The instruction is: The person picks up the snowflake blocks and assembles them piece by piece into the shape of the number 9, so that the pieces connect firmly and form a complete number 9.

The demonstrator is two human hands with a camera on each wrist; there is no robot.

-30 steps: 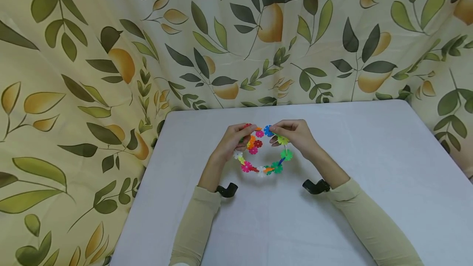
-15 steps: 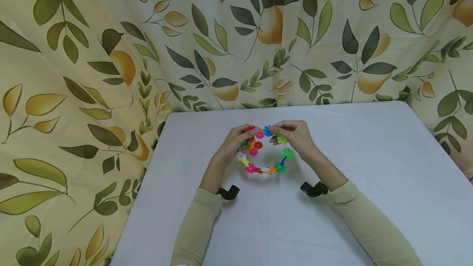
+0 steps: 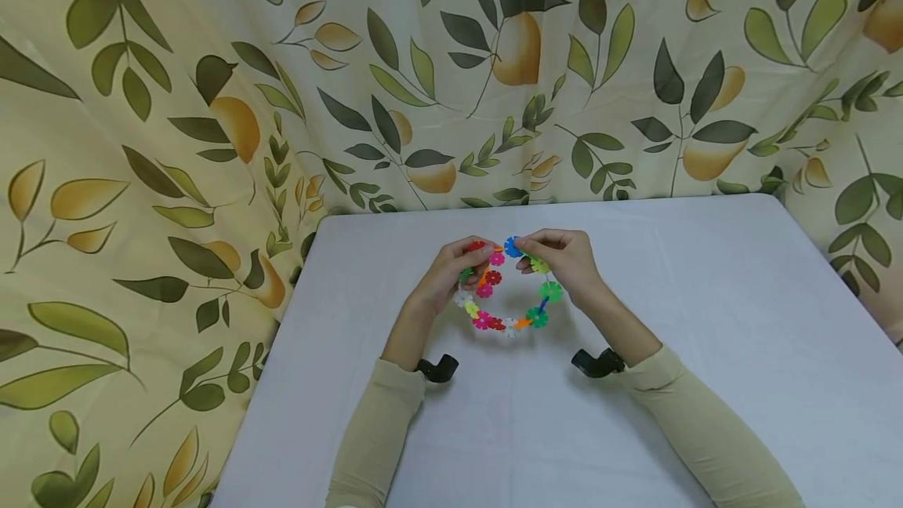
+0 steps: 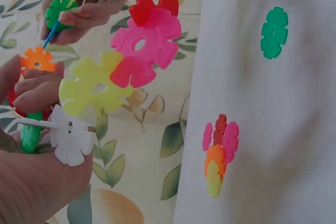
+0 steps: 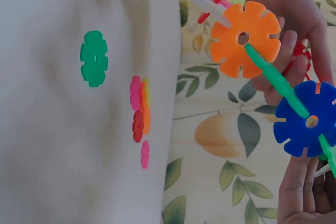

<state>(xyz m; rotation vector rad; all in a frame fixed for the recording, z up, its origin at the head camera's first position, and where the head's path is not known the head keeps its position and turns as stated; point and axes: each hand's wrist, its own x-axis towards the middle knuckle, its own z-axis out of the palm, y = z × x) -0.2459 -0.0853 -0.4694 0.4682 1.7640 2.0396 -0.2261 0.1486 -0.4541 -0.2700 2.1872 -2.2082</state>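
Note:
Just above the white table, both hands hold a chain of slotted plastic snowflake discs (image 3: pixel 550 292), bent into a ring. My left hand (image 3: pixel 447 273) pinches its far left part, thumb by an orange disc (image 4: pixel 37 60) and a red one (image 3: pixel 477 245). Opposite, my right hand (image 3: pixel 569 261) grips the chain beside the blue disc (image 3: pixel 513 247). A blue disc seen edge-on bridges the space between the orange disc and a green disc (image 4: pixel 58 14) in the left wrist view. White, yellow and pink discs (image 4: pixel 144 45) follow along the near side.
A loose green disc (image 4: pixel 274 32) lies on the white tabletop (image 3: pixel 635 429). Farther off sits a cluster of pink, red, orange and yellow discs (image 4: pixel 215 156). Black wrist cameras (image 3: pixel 598 363) jut inward from the wrists. A leaf-and-fruit patterned curtain (image 3: pixel 423 61) hangs behind the table.
A visible gap between the orange and blue discs at the ring's far side has narrowed. The left hand and the ring have shifted slightly right; both hands keep their grip.

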